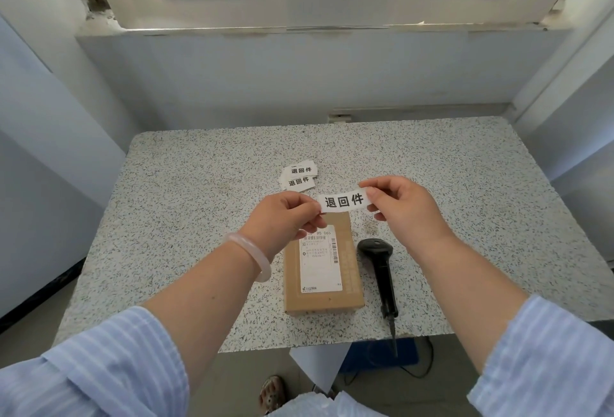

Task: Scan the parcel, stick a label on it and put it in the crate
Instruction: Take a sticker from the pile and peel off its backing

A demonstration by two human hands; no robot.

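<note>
— Where's the label?
— Both hands, left [282, 213] and right [397, 203], pinch the label [344, 200] by its ends, above the parcel [324, 267].
— And the scanner?
— The scanner [380, 270] lies just right of the parcel on the worktop [199, 184].

a parcel-handling station in a plain back room: a speckled stone-look surface [199, 184] carries a cardboard parcel [320, 297] with a shipping slip, a handheld barcode scanner [378, 260] and printed labels [299, 175], between bare pale walls [299, 77].

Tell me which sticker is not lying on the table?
The label stretched between the left hand and right hand; the two spare labels lie flat behind.
</note>
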